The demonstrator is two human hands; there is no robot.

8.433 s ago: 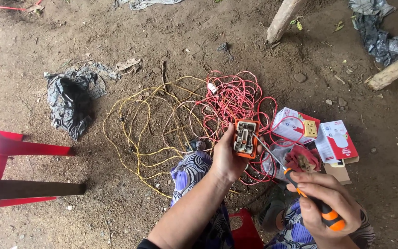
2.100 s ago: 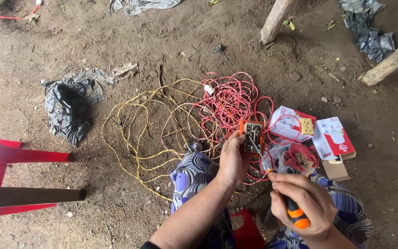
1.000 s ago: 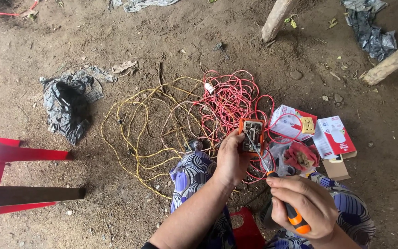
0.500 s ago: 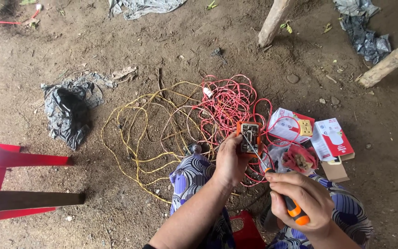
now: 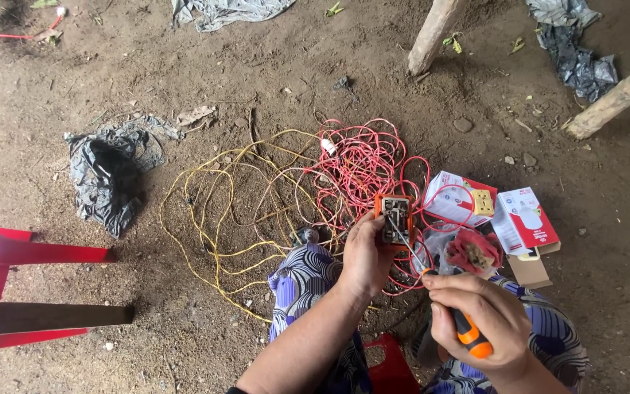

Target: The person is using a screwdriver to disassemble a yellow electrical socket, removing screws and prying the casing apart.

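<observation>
Bare earth floor (image 5: 184, 66), seen from above, with scattered debris: a crumpled black plastic bag (image 5: 107, 182) at left, grey sheeting (image 5: 220, 11) at the top edge, two wooden poles (image 5: 432, 33) at upper right, and part of a red plastic chair (image 5: 9, 255) at the left margin. At centre lie two loose tangles of wire, a yellow wire (image 5: 235, 211) coil and a red wire (image 5: 362, 164) coil, overlapping where they meet. Just right of the red coil sit two small cardboard boxes (image 5: 523, 222) (red and white, one with its flap open) and a red fitting in a clear bag (image 5: 472, 252).

The left hand (image 5: 366, 255) is closed around a small orange-framed electrical fitting (image 5: 395, 217), held upright above the wires with its inner face toward the camera. The right hand (image 5: 486, 321) is wrapped firmly around the orange handle of a screwdriver (image 5: 439, 292), whose thin shaft slants up and left so that the tip meets the fitting's face. Patterned fabric (image 5: 304, 281) covers the person's knees below both hands.

Step in hand, as judged: working a terminal screw on the fitting. Whether it is being loosened or tightened cannot be told. Turning it calls for a steady left grip, the tip seated squarely in the screw head, and axial pressure to prevent slipping.
</observation>
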